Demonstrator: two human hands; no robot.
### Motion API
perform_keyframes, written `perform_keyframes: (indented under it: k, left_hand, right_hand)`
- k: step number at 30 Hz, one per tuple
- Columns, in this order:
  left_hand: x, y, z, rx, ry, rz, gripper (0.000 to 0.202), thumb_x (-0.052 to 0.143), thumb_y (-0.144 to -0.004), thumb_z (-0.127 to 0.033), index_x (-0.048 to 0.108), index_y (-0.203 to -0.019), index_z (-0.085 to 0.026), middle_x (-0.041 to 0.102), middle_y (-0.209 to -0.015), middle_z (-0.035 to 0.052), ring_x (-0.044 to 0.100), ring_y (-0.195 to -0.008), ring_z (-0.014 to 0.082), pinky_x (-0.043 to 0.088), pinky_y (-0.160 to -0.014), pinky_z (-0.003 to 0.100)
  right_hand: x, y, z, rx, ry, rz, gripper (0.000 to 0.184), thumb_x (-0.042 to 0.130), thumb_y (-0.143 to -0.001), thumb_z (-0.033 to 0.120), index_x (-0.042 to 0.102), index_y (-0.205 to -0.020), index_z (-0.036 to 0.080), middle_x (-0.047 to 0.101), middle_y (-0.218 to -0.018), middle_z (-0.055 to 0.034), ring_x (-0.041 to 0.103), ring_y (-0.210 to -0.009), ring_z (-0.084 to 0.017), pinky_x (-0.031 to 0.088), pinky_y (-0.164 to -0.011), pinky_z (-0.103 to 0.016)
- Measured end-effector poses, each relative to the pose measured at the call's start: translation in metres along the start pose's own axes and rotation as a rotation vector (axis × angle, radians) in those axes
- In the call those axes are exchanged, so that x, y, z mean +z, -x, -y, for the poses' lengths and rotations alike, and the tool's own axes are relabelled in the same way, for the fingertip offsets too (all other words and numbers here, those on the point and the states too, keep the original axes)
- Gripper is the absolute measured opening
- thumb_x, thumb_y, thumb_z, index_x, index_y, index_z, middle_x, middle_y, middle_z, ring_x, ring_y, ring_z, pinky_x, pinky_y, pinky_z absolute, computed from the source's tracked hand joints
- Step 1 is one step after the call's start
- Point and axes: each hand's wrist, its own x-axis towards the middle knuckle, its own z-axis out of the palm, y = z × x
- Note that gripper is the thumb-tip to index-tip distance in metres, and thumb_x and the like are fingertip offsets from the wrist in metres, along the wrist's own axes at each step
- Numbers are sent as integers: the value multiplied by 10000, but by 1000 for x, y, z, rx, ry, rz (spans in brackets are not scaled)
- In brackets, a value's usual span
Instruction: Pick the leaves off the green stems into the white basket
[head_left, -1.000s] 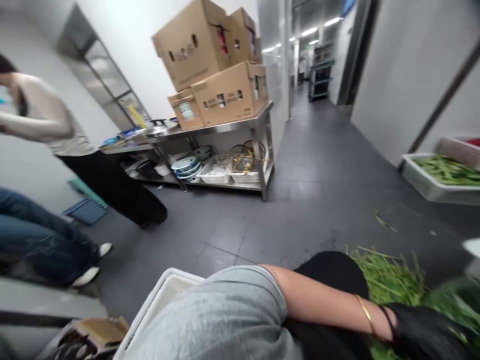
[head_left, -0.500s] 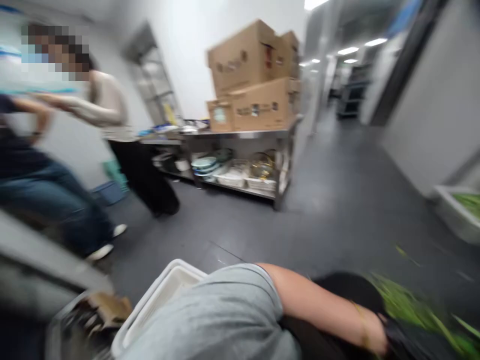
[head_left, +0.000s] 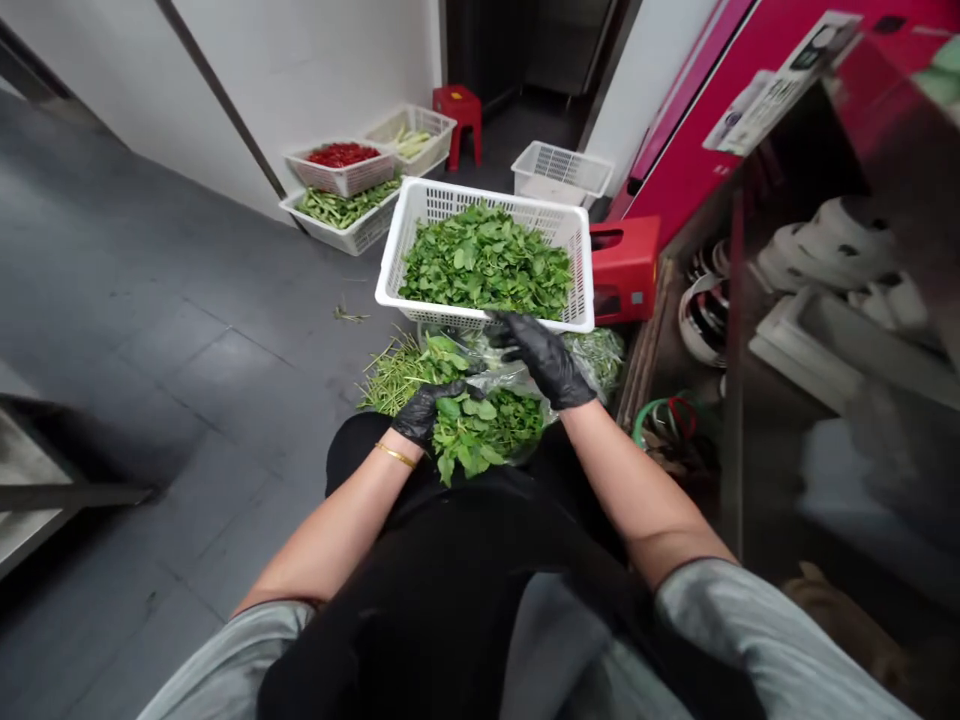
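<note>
Both my hands wear black gloves. My left hand (head_left: 427, 410) is closed on a bunch of leafy greens (head_left: 469, 430) above my lap. Beyond it, my right hand (head_left: 544, 360) has its fingers stretched out at the near rim of a white plastic basket (head_left: 388, 262); whether it touches the rim I cannot tell. Picked green leaves (head_left: 487, 258) heap up inside that basket. A clear plastic bag (head_left: 517, 378) with more greens lies between my hands, partly hidden. Cut stems (head_left: 397, 375) are piled on the floor beside my left hand.
Farther back stand baskets of red chillies (head_left: 343, 155), green pods (head_left: 341, 207) and pale vegetables (head_left: 411, 142). A red stool (head_left: 459, 115) and another white basket (head_left: 562, 178) are behind. A red plastic stool (head_left: 630, 270) adjoins the leaf basket. Shelving with white dishes (head_left: 825, 245) borders my right.
My view has swung from the room with people and cardboard boxes down to my lap. Both hands, the leaf basket and the greens now show; earlier only one arm and a blurred glove did.
</note>
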Motion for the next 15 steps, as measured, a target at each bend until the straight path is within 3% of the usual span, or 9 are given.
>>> perform_keyframes:
  k: [2,4,8,12,15]
  left_hand:
    - [-5,0,-15,4,24,-33,318,786,-762,-134,790,-1079,-123,820,-931,119,795,-934,321,651,-861,452]
    - [-10,-3,-26,47,39,-83,293,778,-765,-139,785,-1058,-125,816,-900,107,800,-892,306,661,-832,438]
    - [-19,-4,-44,100,6,-176,263,812,-694,-102,777,-954,-126,807,-840,88,797,-807,269,669,-769,386]
    - [-15,0,-48,157,-81,-250,269,903,-584,-136,767,-816,-123,786,-748,80,791,-798,286,667,-768,398]
    - [-6,-2,-41,226,-139,-284,303,954,-509,-201,765,-737,-141,792,-750,85,789,-868,319,656,-808,431]
  right_hand:
    - [6,7,4,51,133,214,598,833,-783,544,756,-1269,204,781,-1170,-89,701,-991,-233,581,-815,-341]
    - [16,9,3,92,166,297,648,898,-716,481,757,-1298,232,779,-1203,-64,682,-944,-205,567,-786,-309]
    - [22,2,-3,171,106,278,532,858,-748,488,803,-1206,224,787,-1180,-52,618,-774,-142,479,-612,-246]
    - [19,-5,-9,180,-17,224,419,835,-759,475,814,-1065,189,792,-1096,-67,635,-819,-162,472,-624,-245]
    - [30,-6,-17,107,46,113,391,813,-749,495,783,-968,172,773,-950,-47,619,-776,-160,462,-638,-258]
